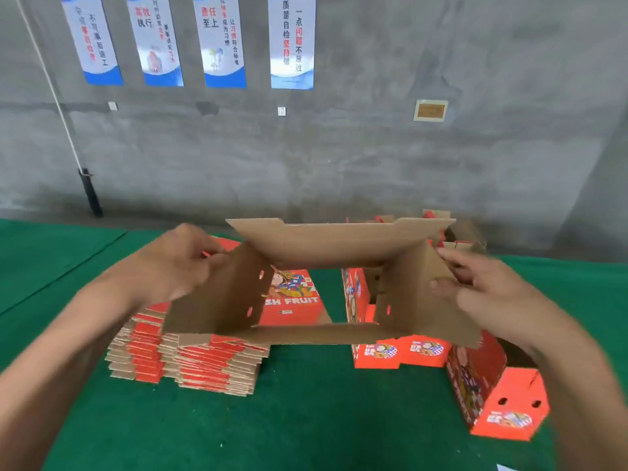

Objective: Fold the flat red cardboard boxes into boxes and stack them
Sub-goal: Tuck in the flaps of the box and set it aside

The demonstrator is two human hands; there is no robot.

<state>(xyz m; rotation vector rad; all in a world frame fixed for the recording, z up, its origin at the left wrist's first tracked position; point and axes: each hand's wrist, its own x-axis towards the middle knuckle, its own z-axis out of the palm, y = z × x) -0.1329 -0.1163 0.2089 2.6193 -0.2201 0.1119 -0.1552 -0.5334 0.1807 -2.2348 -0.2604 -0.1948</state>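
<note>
Head view: left hand and right hand each pinch a side panel of the half-opened box, held in the air above the green table. To square it well, push both sides inward evenly. Counts: one pile of flat blanks at left, roughly three folded boxes at right, four wall posters

Bare forearms (no sleeves visible)
</note>
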